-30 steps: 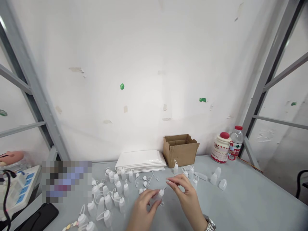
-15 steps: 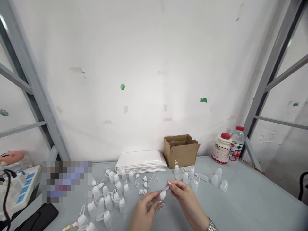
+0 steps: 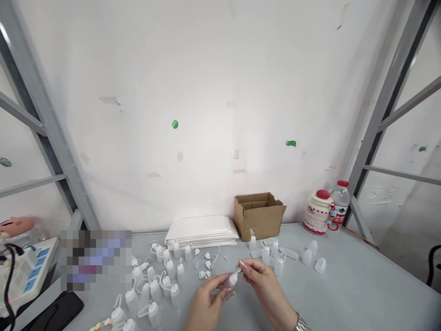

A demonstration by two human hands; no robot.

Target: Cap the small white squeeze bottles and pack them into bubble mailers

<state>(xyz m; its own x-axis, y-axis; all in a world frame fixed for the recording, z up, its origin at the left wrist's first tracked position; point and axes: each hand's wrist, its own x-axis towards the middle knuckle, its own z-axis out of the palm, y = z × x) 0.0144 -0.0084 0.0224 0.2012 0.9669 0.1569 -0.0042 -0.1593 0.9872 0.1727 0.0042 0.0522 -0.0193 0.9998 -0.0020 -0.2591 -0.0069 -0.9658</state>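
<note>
Above the grey table my left hand [image 3: 208, 299] is closed around a small translucent squeeze bottle [image 3: 232, 281] with a white top, which leans up to the right. My right hand [image 3: 261, 281] pinches the small white cap strap [image 3: 238, 271] at the bottle's tip; the fingers partly hide it. Several like bottles [image 3: 155, 290] with looped cap straps stand to the left. Loose white caps [image 3: 207, 265] with straps lie just beyond my left hand. A few capped bottles [image 3: 265, 254] stand beyond my right hand, and bottles without tops [image 3: 307, 257] are farther right.
A cardboard box [image 3: 263, 223] and a stack of white sheets [image 3: 200, 230] lie by the wall. At the back right stand a decorated jar [image 3: 317, 214] and a clear bottle with a red cap [image 3: 340, 202]. A black phone [image 3: 55, 312] and a power strip [image 3: 37, 266] are at left.
Both hands keep nearly the same place and hold. The strap loop below the held bottle shows less now. Nothing else on the table has visibly moved.
</note>
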